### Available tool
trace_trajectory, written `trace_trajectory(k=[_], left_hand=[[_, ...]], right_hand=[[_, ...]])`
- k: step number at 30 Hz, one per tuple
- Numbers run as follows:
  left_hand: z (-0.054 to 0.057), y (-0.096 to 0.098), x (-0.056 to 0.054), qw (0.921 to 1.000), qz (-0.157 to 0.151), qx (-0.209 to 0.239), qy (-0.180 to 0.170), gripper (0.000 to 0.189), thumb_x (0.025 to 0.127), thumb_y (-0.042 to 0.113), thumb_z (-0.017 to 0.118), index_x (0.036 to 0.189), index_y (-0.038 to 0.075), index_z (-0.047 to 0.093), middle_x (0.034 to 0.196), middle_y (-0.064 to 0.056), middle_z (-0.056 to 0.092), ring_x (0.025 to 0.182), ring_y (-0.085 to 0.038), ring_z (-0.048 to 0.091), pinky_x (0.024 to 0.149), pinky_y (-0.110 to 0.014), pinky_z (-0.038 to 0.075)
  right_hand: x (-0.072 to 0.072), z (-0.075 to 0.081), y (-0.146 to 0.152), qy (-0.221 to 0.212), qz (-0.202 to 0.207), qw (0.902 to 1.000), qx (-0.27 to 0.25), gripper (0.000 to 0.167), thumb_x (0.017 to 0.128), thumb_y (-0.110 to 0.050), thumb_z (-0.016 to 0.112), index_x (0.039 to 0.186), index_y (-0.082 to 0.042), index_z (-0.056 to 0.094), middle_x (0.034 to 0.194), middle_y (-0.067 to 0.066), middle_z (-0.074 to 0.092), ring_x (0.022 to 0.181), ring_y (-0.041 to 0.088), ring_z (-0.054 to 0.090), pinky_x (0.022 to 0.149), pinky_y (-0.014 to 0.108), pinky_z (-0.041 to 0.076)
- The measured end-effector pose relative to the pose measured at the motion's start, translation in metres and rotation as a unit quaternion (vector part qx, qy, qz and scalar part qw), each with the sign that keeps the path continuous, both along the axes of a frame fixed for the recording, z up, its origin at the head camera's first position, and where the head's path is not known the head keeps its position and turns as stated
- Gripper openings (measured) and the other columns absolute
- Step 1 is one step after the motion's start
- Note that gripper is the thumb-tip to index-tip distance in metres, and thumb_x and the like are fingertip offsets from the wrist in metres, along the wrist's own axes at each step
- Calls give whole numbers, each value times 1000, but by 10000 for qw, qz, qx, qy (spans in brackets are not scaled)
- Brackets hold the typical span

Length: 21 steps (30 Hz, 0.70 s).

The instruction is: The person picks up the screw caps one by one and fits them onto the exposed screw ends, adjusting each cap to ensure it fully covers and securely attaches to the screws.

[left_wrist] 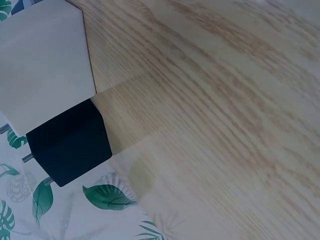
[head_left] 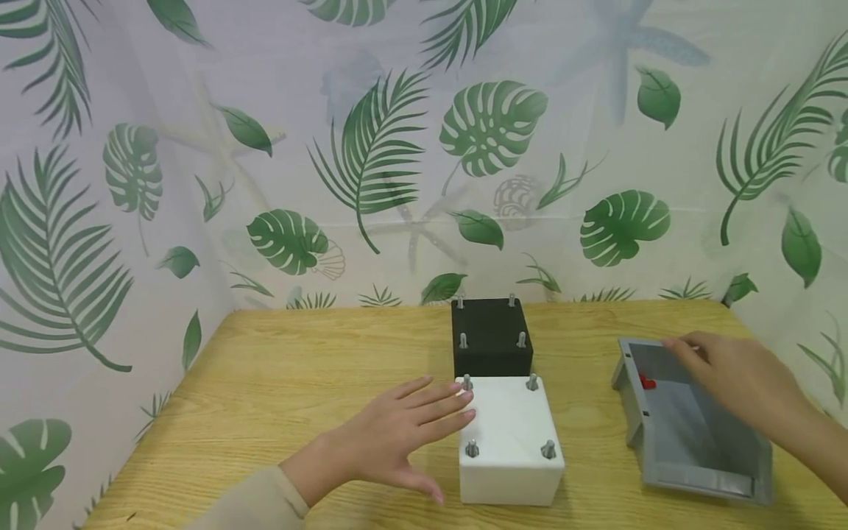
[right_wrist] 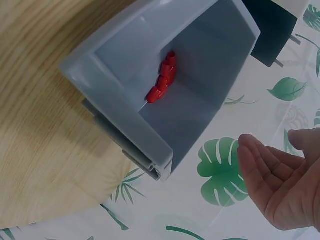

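Note:
A white block [head_left: 510,427] with a metal bolt standing up at each top corner sits on the wooden table. My left hand [head_left: 397,434] is spread beside it, its fingertips overlapping the block's left edge in the head view. To the right lies a grey plastic bin [head_left: 695,478], and the right wrist view shows several small red cylindrical pieces [right_wrist: 162,80] inside it. My right hand [head_left: 748,375] hovers over the bin's far right side, fingers loosely bent and holding nothing. In the right wrist view that hand [right_wrist: 280,180] appears apart from the bin wall.
Directly behind the white block stands a black block [head_left: 490,327] with similar upright bolts. The wooden tabletop [head_left: 318,353] runs back to a leaf-patterned cloth [head_left: 371,272] that hangs behind and along both sides.

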State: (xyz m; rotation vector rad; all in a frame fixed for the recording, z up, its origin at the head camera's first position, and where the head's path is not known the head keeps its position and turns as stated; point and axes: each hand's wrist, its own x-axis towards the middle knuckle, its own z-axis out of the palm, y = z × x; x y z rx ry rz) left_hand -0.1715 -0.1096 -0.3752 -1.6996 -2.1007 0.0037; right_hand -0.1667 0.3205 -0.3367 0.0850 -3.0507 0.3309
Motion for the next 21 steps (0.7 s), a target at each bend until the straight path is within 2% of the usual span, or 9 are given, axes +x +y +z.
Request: trace_trajectory(k=[3, 6, 8, 10, 12, 14, 18, 21], left_hand=[[-3, 4, -3, 9997, -208, 131, 71, 101, 65, 70, 67, 141, 7, 45, 146, -9, 44, 137, -22, 37, 112, -40, 30], [-5, 7, -5, 9987, -423, 284, 71, 100, 64, 69, 69, 139, 6, 47, 145, -10, 45, 136, -22, 39, 112, -39, 30], [-7, 9, -7, 9979, -537, 373, 29, 100, 63, 67, 71, 138, 5, 48, 144, -10, 45, 136, -22, 39, 111, -39, 31], [-9, 10, -9, 9972, -612, 431, 3, 101, 63, 66, 72, 138, 4, 48, 144, -11, 45, 136, -22, 39, 111, -39, 32], [-11, 12, -11, 9967, -663, 466, -33, 101, 62, 65, 73, 137, 3, 48, 144, -11, 45, 135, -22, 39, 110, -40, 33], [-14, 14, -13, 9966, -673, 473, -54, 101, 62, 65, 74, 138, 3, 48, 144, -11, 45, 135, -21, 39, 110, -39, 33], [-18, 18, -17, 9963, -693, 386, -328, 100, 64, 62, 73, 140, 4, 45, 146, -9, 43, 137, -19, 36, 112, -34, 29], [-20, 21, -19, 9951, -768, 311, -546, 97, 67, 60, 73, 140, 3, 44, 147, -8, 42, 138, -18, 34, 113, -32, 27]], right_hand=[[-5, -1, 1, 21, 55, 9999, -101, 64, 98, -45, 42, 108, 15, 61, 91, 27, 66, 74, 36, 63, 58, 46, 49], [-11, -3, 4, -174, 124, 9993, -298, 60, 98, -44, 43, 101, 12, 65, 77, 17, 66, 63, 25, 59, 53, 39, 45], [-16, -5, 7, -451, 128, 9974, -556, 58, 99, -43, 43, 97, 10, 66, 70, 10, 65, 59, 19, 57, 50, 35, 44], [-22, -6, 12, -902, 30, 9908, -1012, 60, 98, -44, 42, 97, 12, 64, 68, 4, 63, 58, 16, 58, 50, 33, 47], [-28, -8, 17, -1376, -152, 9777, -1579, 62, 98, -43, 43, 102, 17, 59, 70, 6, 66, 60, 18, 63, 54, 34, 53], [-34, -10, 23, -1781, -344, 9594, -2160, 63, 98, -39, 44, 108, 23, 52, 74, 9, 68, 65, 19, 67, 58, 35, 57], [-41, -17, 30, -2340, -673, 9101, -3353, 55, 98, -30, 46, 110, 24, 49, 73, 6, 68, 65, 16, 68, 62, 34, 58], [-42, -22, 31, -2502, -871, 8805, -3932, 48, 98, -24, 45, 111, 22, 49, 71, 3, 68, 63, 14, 68, 63, 33, 58]])
